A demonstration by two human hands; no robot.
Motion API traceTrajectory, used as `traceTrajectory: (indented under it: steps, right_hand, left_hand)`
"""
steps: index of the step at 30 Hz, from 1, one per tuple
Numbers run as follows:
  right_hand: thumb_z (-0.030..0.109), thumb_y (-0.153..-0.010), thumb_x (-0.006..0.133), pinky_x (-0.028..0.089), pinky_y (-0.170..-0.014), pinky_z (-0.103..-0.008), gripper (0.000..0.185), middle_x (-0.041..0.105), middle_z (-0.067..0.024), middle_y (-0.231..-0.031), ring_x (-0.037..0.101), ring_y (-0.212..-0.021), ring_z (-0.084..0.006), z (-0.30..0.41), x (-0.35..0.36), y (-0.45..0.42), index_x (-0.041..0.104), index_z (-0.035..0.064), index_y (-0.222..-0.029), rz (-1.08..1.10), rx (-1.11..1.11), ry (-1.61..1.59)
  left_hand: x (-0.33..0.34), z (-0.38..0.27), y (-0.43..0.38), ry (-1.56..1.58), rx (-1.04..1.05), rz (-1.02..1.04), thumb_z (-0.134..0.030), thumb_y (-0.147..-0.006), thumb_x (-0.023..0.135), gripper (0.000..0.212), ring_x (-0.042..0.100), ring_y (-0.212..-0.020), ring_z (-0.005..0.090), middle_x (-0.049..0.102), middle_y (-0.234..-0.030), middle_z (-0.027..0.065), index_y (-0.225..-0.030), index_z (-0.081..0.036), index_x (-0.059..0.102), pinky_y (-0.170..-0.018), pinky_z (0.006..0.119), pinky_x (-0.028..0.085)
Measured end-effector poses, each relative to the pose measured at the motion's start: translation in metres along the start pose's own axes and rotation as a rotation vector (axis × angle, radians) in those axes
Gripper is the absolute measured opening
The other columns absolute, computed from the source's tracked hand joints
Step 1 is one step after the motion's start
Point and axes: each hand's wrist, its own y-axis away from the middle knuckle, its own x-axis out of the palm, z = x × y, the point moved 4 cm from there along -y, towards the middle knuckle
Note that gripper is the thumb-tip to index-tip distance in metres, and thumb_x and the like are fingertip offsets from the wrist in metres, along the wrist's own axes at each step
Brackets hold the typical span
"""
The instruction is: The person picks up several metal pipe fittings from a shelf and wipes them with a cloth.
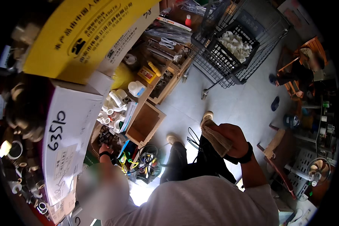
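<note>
My right hand (235, 140), with a dark band at the wrist, is closed around a folded brown cloth (213, 132) over my right leg. My left hand (104, 149) reaches to the near edge of a container of small dark pipe fittings (110, 137); its fingers are small and shadowed, so its grip is unclear. A blurred patch covers part of the left arm. White plastic pipe fittings (116, 101) lie in a box just beyond, beside an empty wooden drawer (145, 123).
Large cardboard boxes (70, 121) stand close on the left. A wire shopping cart (240, 76) holds a black crate (228, 58) of white fittings. Cables (148, 154) and a tool bag (148, 171) lie by my feet. Another person (299, 73) sits at the right on a wooden chair (313, 46).
</note>
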Motion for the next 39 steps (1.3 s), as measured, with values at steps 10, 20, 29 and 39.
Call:
traceTrajectory:
  steps: [10,20,29,39]
  right_hand:
    - [0.006,-0.062,0.067,0.045,-0.063,-0.0339,0.052,0.058,-0.0104,-0.08,0.056,-0.07,-0.029,0.009,-0.034,-0.033,0.056,0.0047,-0.113,0.038,-0.138,-0.091]
    - [0.056,-0.085,0.045,0.047,-0.061,-0.0257,0.069,0.06,-0.0121,-0.088,0.058,-0.07,-0.0146,0.004,-0.085,-0.087,0.047,-0.0035,-0.119,0.331,-0.019,-0.835]
    - [0.078,-0.073,0.032,0.039,-0.046,-0.0231,0.089,0.056,-0.0084,-0.078,0.047,-0.053,-0.0113,0.019,-0.096,-0.111,0.049,-0.0005,-0.112,0.534,0.177,-1.206]
    - [0.015,-0.085,0.057,0.041,-0.083,-0.0298,0.045,0.054,-0.0125,-0.113,0.052,-0.099,-0.018,0.08,-0.093,-0.121,0.043,-0.0016,-0.124,0.357,-0.257,-0.788]
  left_hand:
    - [-0.087,-0.027,0.15,0.326,0.395,-0.823,-0.011,-0.064,0.064,0.023,0.056,-0.085,0.0286,0.061,-0.082,0.0096,-0.086,-0.007,0.059,-0.076,0.037,0.047]
    - [-0.176,-0.168,0.311,1.129,0.457,-0.606,-0.002,-0.087,0.051,0.018,0.06,-0.089,0.0144,0.06,-0.099,0.0052,-0.105,-0.005,0.053,-0.074,0.026,0.048]
    - [-0.265,-0.279,0.408,1.537,0.922,-0.23,-0.022,-0.092,0.049,0.028,0.059,-0.098,0.026,0.054,-0.105,0.0126,-0.113,-0.003,0.043,-0.075,0.035,0.055]
    - [-0.321,-0.299,0.455,1.452,1.113,-0.147,0.01,-0.075,0.063,0.064,0.054,-0.102,0.0144,0.049,-0.112,0.003,-0.132,-0.006,0.037,-0.084,0.028,0.048]
